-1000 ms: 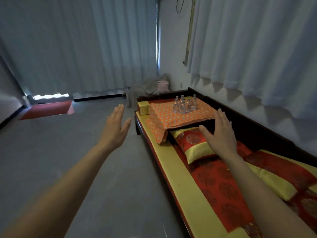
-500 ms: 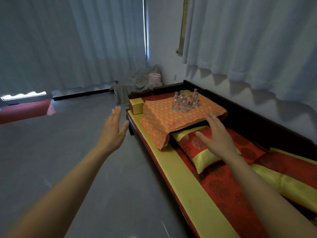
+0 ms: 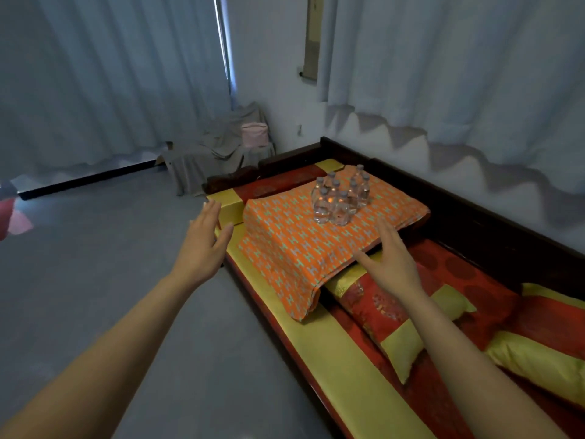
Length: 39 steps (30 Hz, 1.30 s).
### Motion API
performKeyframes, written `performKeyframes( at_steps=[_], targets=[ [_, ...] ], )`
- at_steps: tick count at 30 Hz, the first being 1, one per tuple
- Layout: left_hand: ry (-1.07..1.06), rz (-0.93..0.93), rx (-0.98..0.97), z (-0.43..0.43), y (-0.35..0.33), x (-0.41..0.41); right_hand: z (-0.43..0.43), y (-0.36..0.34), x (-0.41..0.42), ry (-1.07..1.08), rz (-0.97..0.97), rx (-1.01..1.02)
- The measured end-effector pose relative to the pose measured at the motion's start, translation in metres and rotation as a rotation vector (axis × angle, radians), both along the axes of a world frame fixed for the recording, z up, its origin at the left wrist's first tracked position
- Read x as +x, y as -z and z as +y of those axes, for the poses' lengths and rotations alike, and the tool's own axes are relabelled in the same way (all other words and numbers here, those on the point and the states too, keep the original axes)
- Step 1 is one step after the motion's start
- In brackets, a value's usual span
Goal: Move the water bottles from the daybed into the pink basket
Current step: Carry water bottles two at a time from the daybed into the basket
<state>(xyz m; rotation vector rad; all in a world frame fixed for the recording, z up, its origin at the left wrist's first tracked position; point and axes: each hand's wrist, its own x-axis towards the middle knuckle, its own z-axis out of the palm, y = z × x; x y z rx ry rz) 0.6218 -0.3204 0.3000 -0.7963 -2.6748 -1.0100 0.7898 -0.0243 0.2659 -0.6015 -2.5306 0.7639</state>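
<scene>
**Reaching toward bottles on the daybed**

Clustered water bottles [image 3: 340,198] stand upright on an orange patterned cloth [image 3: 300,245] at the far end of the daybed [image 3: 332,353]. Both hands are near, short of them, empty, fingers spread: right hand [image 3: 391,259] palm down, left hand [image 3: 202,245] edge-on. Pink basket [image 3: 254,134] sits beyond, in the corner.

water bottles [image 3: 340,198] clustered on daybed [image 3: 319,337] | both hands spread, empty | pink basket [image 3: 254,134] beyond
</scene>
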Motion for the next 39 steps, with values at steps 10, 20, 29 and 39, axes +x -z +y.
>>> performKeyframes(
  at_steps=[10, 20, 29, 39],
  targets=[
    [0.337, -0.054, 0.026, 0.091, 0.042, -0.227, 0.015, 0.029, -0.16, 0.309, 0.067, -0.115],
    [0.585, -0.201, -0.102, 0.231, 0.117, -0.333, 0.075, 0.068, -0.237, 0.589, 0.092, -0.271],
    [0.613, -0.511, -0.044, 0.335, 0.195, -0.404, 0.159, 0.149, -0.311, 0.719, 0.044, -0.464],
    [0.751, -0.678, -0.045, 0.396, 0.242, -0.427, 0.205, 0.192, -0.379, 0.743, 0.003, -0.558]
  ],
)
